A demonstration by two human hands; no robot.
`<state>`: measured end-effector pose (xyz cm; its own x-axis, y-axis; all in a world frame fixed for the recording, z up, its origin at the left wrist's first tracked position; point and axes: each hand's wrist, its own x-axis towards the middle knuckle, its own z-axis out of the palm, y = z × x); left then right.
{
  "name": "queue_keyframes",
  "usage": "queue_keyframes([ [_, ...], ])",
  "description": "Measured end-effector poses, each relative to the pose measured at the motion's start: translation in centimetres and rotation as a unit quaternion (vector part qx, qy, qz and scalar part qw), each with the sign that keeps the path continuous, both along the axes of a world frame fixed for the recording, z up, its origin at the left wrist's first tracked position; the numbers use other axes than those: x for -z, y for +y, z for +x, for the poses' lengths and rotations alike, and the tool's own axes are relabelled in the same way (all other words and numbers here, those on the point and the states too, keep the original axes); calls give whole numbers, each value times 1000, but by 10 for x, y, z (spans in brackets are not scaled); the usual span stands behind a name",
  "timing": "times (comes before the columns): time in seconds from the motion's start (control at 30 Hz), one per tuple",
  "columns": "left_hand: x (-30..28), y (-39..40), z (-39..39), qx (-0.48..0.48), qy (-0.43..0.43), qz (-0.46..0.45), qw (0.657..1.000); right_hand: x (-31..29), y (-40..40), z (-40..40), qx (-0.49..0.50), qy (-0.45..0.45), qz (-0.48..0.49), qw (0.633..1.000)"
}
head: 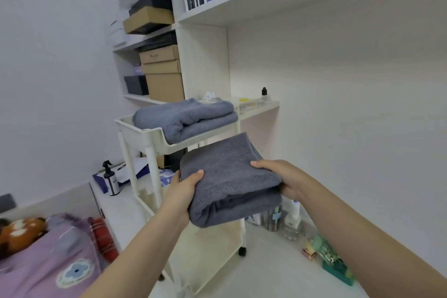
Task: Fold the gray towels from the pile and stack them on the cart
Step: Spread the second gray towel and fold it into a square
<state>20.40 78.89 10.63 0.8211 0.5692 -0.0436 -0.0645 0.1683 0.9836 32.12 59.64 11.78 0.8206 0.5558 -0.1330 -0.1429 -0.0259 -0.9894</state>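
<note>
Only one view here, the head camera looking down at both arms, so this is all from that.

Progress looks decent. There's already a stack of folded gray towels [186, 117] sitting in the top tray of the white cart [145, 134], looks like two of them, one on top of the other, though I can't swear to the count from this angle. So at least part of the job is done.

Right now another folded towel [227, 181] is held in the air, just near of the cart's top tray and a bit lower than it. The left hand [182, 191] grips the left edge, thumb curled over the top and fingers hidden underneath. The right hand [280, 178] does the same on the right edge, thumb on top, the rest tucked under the fabric. Both are closed around the towel, neither is free. The fold looks neat, rolled edge facing the camera.

My guess is this one is folded and only needs lifting up and setting on the stack.

What's left beyond that, no idea. The pile isn't in view anywhere. Bottom left there's a bed with a purple cover [48, 264], but no loose gray towels on the bit that shows.
</note>
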Motion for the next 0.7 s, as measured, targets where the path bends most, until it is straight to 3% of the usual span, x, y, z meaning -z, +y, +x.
queue_keyframes([
  [0.2, 17, 23, 30, -135, -12, -21, 990, 11, 52, 43, -57, -30, -13, 998],
  [0.43, 29, 44, 68, -270, 22, -43, 962, 15, 108, 70, -63, -228, -99, 967],
  [0.6, 43, 68, 82, -313, 98, 16, 945, 33, 136, 84, -66, -224, -74, 970],
  [0.7, 58, 72, 84, -299, 145, -7, 943, 48, 148, 92, -71, -221, -115, 966],
])
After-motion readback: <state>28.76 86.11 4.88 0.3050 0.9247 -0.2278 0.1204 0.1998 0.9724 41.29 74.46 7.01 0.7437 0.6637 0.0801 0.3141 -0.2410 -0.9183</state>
